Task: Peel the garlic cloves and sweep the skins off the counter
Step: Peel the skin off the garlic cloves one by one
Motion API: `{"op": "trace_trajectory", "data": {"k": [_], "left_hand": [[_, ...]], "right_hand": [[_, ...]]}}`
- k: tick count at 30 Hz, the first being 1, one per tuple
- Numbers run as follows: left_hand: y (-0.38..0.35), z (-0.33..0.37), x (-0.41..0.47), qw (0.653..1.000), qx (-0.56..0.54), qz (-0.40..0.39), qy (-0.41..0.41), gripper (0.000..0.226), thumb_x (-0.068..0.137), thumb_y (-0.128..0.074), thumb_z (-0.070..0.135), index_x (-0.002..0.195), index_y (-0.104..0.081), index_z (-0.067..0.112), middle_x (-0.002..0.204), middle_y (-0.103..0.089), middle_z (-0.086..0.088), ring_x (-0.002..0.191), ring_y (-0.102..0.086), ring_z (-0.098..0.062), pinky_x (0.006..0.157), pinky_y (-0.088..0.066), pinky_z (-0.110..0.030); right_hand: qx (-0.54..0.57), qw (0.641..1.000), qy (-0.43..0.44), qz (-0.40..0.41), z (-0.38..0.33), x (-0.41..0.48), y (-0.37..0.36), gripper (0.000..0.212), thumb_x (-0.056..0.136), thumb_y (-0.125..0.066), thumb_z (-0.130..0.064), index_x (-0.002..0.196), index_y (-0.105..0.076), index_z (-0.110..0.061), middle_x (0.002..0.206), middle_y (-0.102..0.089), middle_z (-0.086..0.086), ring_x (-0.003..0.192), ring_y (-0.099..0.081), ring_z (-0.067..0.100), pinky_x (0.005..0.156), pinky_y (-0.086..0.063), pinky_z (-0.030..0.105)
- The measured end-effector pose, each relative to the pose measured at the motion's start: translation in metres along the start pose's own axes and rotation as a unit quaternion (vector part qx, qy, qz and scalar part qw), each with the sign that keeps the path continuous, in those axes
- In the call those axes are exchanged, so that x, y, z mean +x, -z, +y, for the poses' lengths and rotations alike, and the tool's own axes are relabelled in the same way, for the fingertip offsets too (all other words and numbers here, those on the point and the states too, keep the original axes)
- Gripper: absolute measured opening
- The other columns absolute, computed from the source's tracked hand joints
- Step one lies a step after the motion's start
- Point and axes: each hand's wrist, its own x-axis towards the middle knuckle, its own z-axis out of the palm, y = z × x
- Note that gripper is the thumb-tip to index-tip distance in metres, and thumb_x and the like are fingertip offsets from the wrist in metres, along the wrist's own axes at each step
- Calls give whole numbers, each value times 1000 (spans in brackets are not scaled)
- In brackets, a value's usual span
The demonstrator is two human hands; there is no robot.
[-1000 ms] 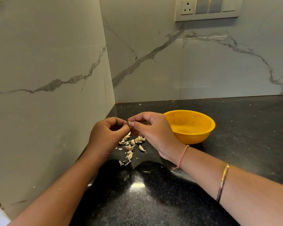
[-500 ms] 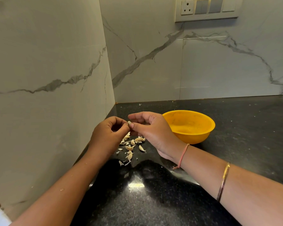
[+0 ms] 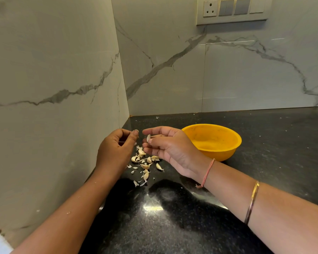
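Reaching in from the bottom edge of the frame, two bare forearms stretch over a glossy black speckled counter [image 3: 172,226]. The right forearm, lower right, wears one gold bangle [image 3: 252,202] and, at the wrist, one pink thread [image 3: 206,173].

Just below centre, the garlic skins [image 3: 145,164] lie loose on the counter. There are more than a dozen pale scraps and curls, too small and overlapped for an exact count.

Above them the two hands hover apart, with a narrow gap between their fingertips. The left hand [image 3: 116,149] is curled, thumb tip pressed to the forefinger. Whether it pinches a bit of skin cannot be told. The right hand [image 3: 171,149] is half open with the palm turned left, and its thumb pins one pale garlic clove [image 3: 148,138] against loosely bent fingers.

Right of centre, just behind the right hand, one yellow bowl [image 3: 212,141] sits on the counter. Its contents cannot be made out.

Beyond, grey-veined marble walls [image 3: 172,70] meet in a corner. At the upper right is one switch plate [image 3: 231,10] with a single three-hole socket and grey switches.
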Motion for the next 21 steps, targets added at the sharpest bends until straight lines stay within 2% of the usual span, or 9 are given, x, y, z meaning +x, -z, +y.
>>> {"op": "trace_trajectory", "data": {"k": [4, 11, 17, 19, 21], "left_hand": [[0, -1, 0, 1000, 5, -4, 4, 17, 89, -59, 31, 73, -60, 25, 68, -61, 7, 63, -54, -7, 63, -45, -27], [-1, 1, 0, 1000, 7, -19, 5, 16, 89, -59, 30, 74, -60, 25, 67, -59, 7, 59, -51, -6, 56, -39, -22], [-2, -1, 0, 1000, 2, -23, 9, 16, 89, -60, 30, 75, -61, 23, 65, -59, 6, 57, -50, -6, 56, -38, -22], [-2, -1, -1, 1000, 2, -24, 5, 16, 90, -60, 30, 76, -60, 23, 65, -59, 6, 57, -50, -6, 56, -38, -22], [-3, -3, 0, 1000, 2, -21, 5, 12, 90, -60, 28, 77, -59, 26, 69, -60, 8, 60, -52, -5, 57, -39, -22]], "right_hand": [[-23, 1000, 1, -8, -1, -1, -1, 15, 86, -55, 10, 95, -62, 0, 77, -63, 10, 65, -63, 13, 64, -56, 21], [-66, 998, 7, 23, -2, -1, -3, 2, 88, -60, -1, 86, -61, -1, 68, -63, 8, 55, -59, 12, 55, -52, 20], [-74, 995, -10, 71, -6, -1, -4, 24, 89, -63, -21, 70, -57, -8, 52, -55, -1, 42, -47, 5, 41, -40, 15], [-73, 994, -9, 79, -7, -2, -4, 25, 88, -64, -22, 68, -56, -10, 50, -53, -3, 42, -44, 5, 40, -37, 15], [-49, 997, -8, 66, -7, -2, -4, 19, 88, -64, -17, 73, -59, -7, 55, -58, 2, 44, -50, 6, 42, -42, 16]]}}
